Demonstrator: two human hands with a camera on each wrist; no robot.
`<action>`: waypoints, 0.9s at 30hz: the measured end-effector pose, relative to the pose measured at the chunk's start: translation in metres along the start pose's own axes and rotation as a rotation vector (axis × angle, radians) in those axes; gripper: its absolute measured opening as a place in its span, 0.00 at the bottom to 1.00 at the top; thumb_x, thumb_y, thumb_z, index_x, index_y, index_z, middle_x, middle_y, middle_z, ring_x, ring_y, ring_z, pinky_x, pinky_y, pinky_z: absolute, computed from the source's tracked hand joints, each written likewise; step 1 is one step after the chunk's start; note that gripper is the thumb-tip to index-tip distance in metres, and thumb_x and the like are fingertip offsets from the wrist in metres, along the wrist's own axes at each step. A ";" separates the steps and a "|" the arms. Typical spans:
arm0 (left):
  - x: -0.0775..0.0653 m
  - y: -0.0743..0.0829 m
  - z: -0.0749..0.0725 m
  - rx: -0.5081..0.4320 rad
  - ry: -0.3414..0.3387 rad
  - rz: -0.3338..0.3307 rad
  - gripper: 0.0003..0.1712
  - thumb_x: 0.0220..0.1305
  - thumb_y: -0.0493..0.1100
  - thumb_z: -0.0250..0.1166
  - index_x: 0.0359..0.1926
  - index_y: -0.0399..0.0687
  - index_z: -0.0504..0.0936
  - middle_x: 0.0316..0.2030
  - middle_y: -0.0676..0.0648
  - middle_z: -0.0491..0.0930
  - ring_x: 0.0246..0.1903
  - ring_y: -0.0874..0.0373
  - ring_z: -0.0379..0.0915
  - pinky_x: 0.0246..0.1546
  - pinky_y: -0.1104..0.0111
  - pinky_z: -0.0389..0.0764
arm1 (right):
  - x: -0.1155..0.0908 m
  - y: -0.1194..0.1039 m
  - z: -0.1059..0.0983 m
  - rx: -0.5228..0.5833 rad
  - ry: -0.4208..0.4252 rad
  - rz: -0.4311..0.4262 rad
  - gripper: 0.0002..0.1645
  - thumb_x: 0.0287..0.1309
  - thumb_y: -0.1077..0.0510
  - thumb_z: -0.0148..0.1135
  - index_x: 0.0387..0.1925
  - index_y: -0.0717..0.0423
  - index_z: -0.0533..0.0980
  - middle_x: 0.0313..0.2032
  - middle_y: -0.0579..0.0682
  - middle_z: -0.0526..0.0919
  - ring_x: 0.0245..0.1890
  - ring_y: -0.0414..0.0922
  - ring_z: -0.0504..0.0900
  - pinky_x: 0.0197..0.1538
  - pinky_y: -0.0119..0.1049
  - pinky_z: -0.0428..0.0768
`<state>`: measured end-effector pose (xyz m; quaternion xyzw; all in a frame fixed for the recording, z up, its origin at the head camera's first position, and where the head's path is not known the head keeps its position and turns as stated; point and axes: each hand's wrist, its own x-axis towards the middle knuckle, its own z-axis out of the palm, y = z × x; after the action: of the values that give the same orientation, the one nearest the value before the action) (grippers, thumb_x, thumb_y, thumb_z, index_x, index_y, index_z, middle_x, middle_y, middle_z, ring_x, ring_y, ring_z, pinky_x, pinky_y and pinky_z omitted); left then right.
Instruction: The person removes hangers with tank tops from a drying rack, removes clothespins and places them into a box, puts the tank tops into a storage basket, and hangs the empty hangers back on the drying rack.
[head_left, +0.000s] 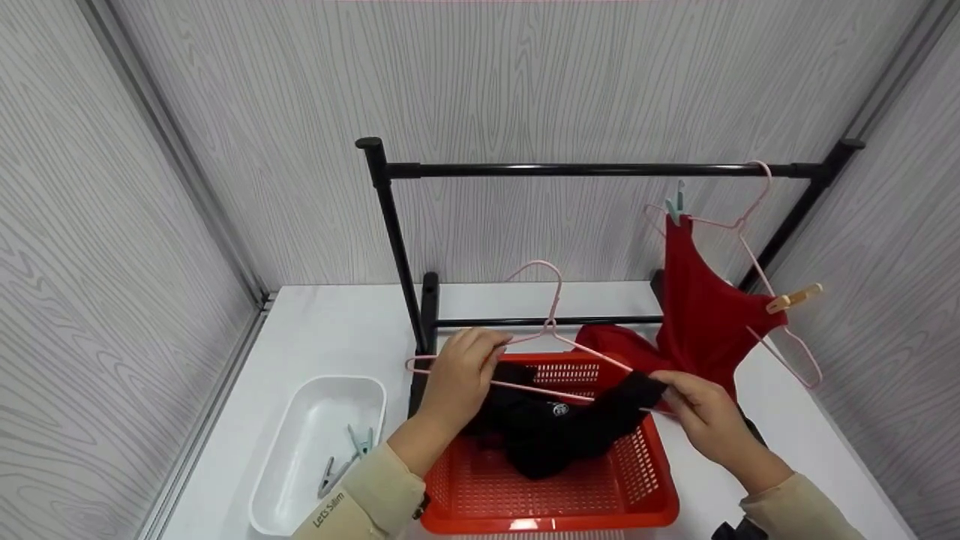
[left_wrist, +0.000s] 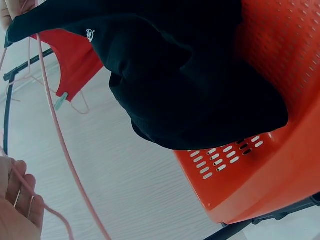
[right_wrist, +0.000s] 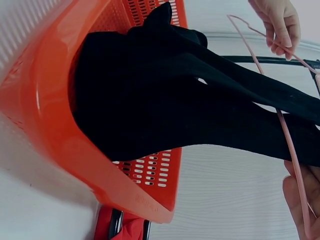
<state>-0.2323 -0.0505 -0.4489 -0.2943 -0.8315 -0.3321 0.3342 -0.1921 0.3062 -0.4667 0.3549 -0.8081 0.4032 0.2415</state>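
A pink wire hanger (head_left: 544, 391) is held above the red basket (head_left: 551, 523). My left hand (head_left: 459, 379) pinches its left shoulder near the hook. My right hand (head_left: 705, 420) grips one end of a black garment (head_left: 562, 439) at the hanger's right side, its fingers partly hidden by the cloth. The rest of the garment, with a small white logo, droops into the basket. In the left wrist view, the left hand (left_wrist: 20, 202) has its fingers curled by the wire. Seen from the right wrist, the black cloth (right_wrist: 165, 100) stretches from the basket to the hanger.
A black rack (head_left: 562, 170) stands behind the basket. On its right hangs a red garment (head_left: 697, 307), clipped to another pink hanger by a teal clothespin (head_left: 677, 208) and a yellowish clothespin (head_left: 795, 298). A white tray (head_left: 296, 442) at left holds clips (head_left: 361, 441).
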 end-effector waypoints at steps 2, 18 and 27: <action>0.000 0.000 0.001 -0.021 0.008 -0.001 0.09 0.70 0.36 0.63 0.47 0.47 0.85 0.39 0.51 0.82 0.41 0.56 0.78 0.47 0.64 0.79 | 0.000 0.000 0.000 0.006 0.003 -0.006 0.25 0.51 0.86 0.57 0.49 0.68 0.80 0.44 0.54 0.86 0.49 0.33 0.81 0.54 0.20 0.74; -0.004 -0.005 -0.004 -0.068 0.055 -0.060 0.07 0.70 0.34 0.62 0.44 0.45 0.84 0.40 0.50 0.81 0.41 0.55 0.78 0.45 0.65 0.80 | 0.006 -0.005 0.000 0.219 0.115 -0.030 0.26 0.45 0.93 0.48 0.43 0.77 0.77 0.38 0.60 0.86 0.41 0.36 0.85 0.46 0.24 0.81; -0.006 -0.012 -0.010 -0.086 0.095 -0.058 0.06 0.70 0.35 0.62 0.44 0.45 0.84 0.40 0.50 0.81 0.42 0.57 0.79 0.44 0.66 0.80 | 0.005 -0.007 -0.003 0.196 0.150 -0.024 0.23 0.46 0.93 0.48 0.43 0.79 0.76 0.36 0.59 0.84 0.38 0.36 0.84 0.42 0.22 0.80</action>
<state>-0.2336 -0.0665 -0.4521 -0.2682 -0.8078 -0.3907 0.3505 -0.1896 0.3041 -0.4584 0.3555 -0.7402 0.5027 0.2704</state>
